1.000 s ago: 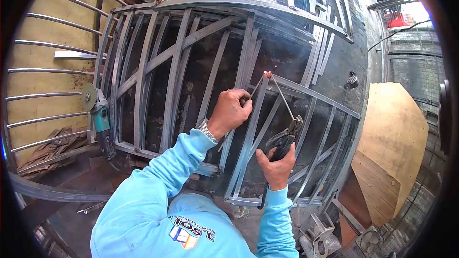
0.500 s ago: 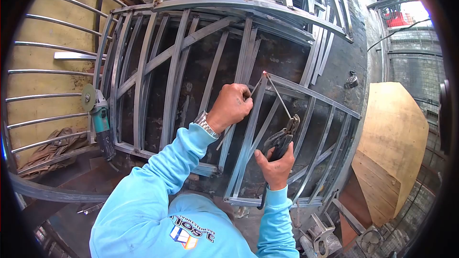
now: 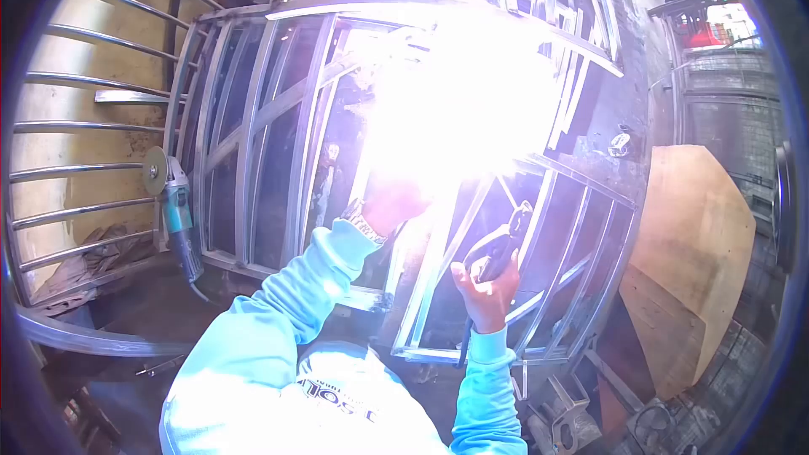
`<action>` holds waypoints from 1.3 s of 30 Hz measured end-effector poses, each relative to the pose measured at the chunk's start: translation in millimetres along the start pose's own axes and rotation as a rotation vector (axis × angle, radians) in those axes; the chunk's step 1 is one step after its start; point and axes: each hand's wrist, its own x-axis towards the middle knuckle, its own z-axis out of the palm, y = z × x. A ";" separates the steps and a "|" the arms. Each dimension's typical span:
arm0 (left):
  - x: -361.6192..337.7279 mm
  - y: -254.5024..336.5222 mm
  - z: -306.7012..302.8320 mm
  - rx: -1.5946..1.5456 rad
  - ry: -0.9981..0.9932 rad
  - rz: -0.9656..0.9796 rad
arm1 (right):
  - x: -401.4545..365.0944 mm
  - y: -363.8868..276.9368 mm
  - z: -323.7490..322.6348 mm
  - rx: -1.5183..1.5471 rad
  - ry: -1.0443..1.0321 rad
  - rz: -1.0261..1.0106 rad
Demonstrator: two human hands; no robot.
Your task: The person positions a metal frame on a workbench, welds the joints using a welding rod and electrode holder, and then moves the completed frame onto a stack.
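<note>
A white welding glare (image 3: 463,93) covers the middle of the view and hides the frame's upper corner. My right hand (image 3: 490,295) is wrapped round a welding electrode holder (image 3: 497,244), its jaws pointing up. From the jaws a thin electrode (image 3: 506,191) runs up into the glare. My left hand (image 3: 392,206), with a metal watch on the wrist, is left of that corner and half washed out by light. Its fingers were closed on a thin metal rod half a second ago; the rod is now lost in the brightness. Below lies a welded steel-tube frame (image 3: 556,254).
An angle grinder (image 3: 175,198) hangs at the left by steel bars (image 3: 93,173). More tube frames (image 3: 244,152) lie at the left and top. A plywood piece (image 3: 695,244) leans at the right, above a metal stand (image 3: 569,413).
A bright arc has flared up at the frame's corner, where only a small red glow showed before. Both hands have stayed almost in place, the left slightly lower.
</note>
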 end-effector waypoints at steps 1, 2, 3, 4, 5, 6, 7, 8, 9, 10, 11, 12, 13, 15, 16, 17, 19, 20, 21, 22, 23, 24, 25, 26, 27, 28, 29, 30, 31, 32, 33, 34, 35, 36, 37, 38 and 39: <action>34.8 39.5 -16.6 -0.018 -0.249 -0.613 | -2.7 1.0 1.6 0.092 0.054 0.002; 33.9 36.6 -15.6 -0.049 -0.234 -0.601 | -5.8 -0.7 1.9 0.140 0.092 -0.037; 30.3 33.7 -15.6 -0.078 -0.221 -0.596 | -4.7 -1.7 0.4 0.142 0.087 -0.037; 27.2 33.0 -16.5 -0.077 -0.223 -0.602 | -5.2 -2.0 -4.1 0.112 0.052 -0.042; 26.3 32.1 -16.7 -0.069 -0.224 -0.601 | -5.1 -2.1 -7.1 0.081 0.019 -0.052; 28.3 32.4 -15.6 -0.062 -0.225 -0.595 | -3.1 -3.7 -7.8 0.081 0.023 -0.053; 27.5 33.1 -15.0 -0.065 -0.227 -0.592 | -2.1 -4.3 -6.4 0.067 0.010 -0.040; 28.0 32.6 -16.5 -0.060 -0.227 -0.590 | -0.5 -4.6 -3.7 0.056 -0.007 -0.029; 27.2 32.6 -18.3 -0.053 -0.227 -0.592 | -0.7 -4.0 -2.8 0.059 -0.010 -0.028; 26.5 31.6 -18.8 -0.050 -0.226 -0.594 | 0.0 -2.8 -2.7 0.028 -0.016 -0.027; 26.4 29.2 -18.5 -0.041 -0.225 -0.563 | 1.5 -2.3 -2.1 -0.003 -0.022 -0.027; 26.6 28.1 -17.1 -0.036 -0.226 -0.531 | 2.5 -2.5 -2.6 -0.004 -0.022 -0.027; 28.3 30.8 -16.8 -0.038 -0.227 -0.531 | 3.1 -2.9 -3.7 -0.021 -0.034 -0.025; 32.2 37.4 -19.3 -0.010 -0.243 -0.557 | 3.1 -3.4 -3.3 -0.036 -0.045 -0.023; 32.0 37.7 -19.3 -0.011 -0.243 -0.557 | 2.8 -3.8 -2.8 -0.044 -0.047 -0.022; 31.5 38.0 -19.5 -0.017 -0.248 -0.574 | 2.5 -4.0 -2.6 -0.053 -0.050 -0.020; 30.8 37.0 -18.7 -0.022 -0.252 -0.592 | 3.4 -1.7 -2.6 -0.069 -0.052 -0.023; 28.7 34.9 -16.6 -0.017 -0.252 -0.594 | 3.2 -0.9 -2.8 -0.087 -0.053 -0.023; 27.1 31.2 -15.2 -0.012 -0.253 -0.593 | 3.7 -0.9 -1.7 -0.087 -0.054 -0.023; 25.9 28.1 -14.6 -0.032 -0.236 -0.540 | 3.9 -0.7 -1.2 -0.075 -0.054 -0.009; 24.5 26.1 -13.9 -0.032 -0.237 -0.540 | 4.1 -0.5 -0.7 -0.063 -0.054 0.005; 23.5 24.6 -13.4 -0.024 -0.229 -0.506 | 4.6 -0.3 0.1 -0.072 -0.045 -0.037; 22.9 24.1 -13.2 -0.017 -0.222 -0.472 | 5.0 0.3 0.7 -0.081 -0.035 -0.080; 22.1 23.4 -15.0 -0.024 -0.304 -0.536 | 5.1 2.4 0.9 -0.060 -0.041 -0.086; 21.3 24.0 -17.2 -0.024 -0.305 -0.534 | 4.3 5.4 3.4 -0.060 -0.040 -0.086; 21.7 26.6 -20.1 -0.232 -0.329 -0.721 | 2.7 8.6 7.5 0.079 -0.009 -0.033; 21.8 29.6 -23.4 -0.443 -0.351 -0.902 | 1.2 9.7 9.4 0.219 0.023 0.020; 20.7 32.3 -26.0 -0.659 -0.372 -1.080 | -1.9 10.7 1.2 0.023 0.013 0.016; 11.6 34.3 -28.4 -0.763 -0.311 -1.067 | -7.7 11.7 2.1 0.116 0.088 0.026; 5.2 41.9 -31.4 -0.773 -0.256 -1.063 | -9.6 14.4 -1.2 0.147 0.129 -0.020; -5.2 52.2 -34.6 -0.781 -0.206 -1.065 | -13.2 16.9 -6.2 0.178 0.171 -0.060; -23.1 58.6 -36.5 -0.777 -0.217 -1.065 | -16.9 15.7 -12.8 0.182 0.181 -0.055; -42.4 60.0 -36.6 -0.727 -0.224 -1.048 | -16.9 11.6 -20.9 0.237 0.185 -0.008; -56.6 66.6 -38.7 -0.672 -0.245 -1.023 | -21.8 9.6 -29.5 0.303 0.202 0.037; -65.6 75.2 -41.1 -0.696 -0.275 -1.031 | -26.0 9.6 -37.3 0.311 0.217 0.036; -73.0 85.1 -42.1 -0.674 -0.291 -1.044 | -32.5 10.2 -45.1 0.296 0.210 0.054; -79.2 94.6 -43.0 -0.652 -0.315 -1.056 | -39.9 11.2 -52.6 0.282 0.210 0.074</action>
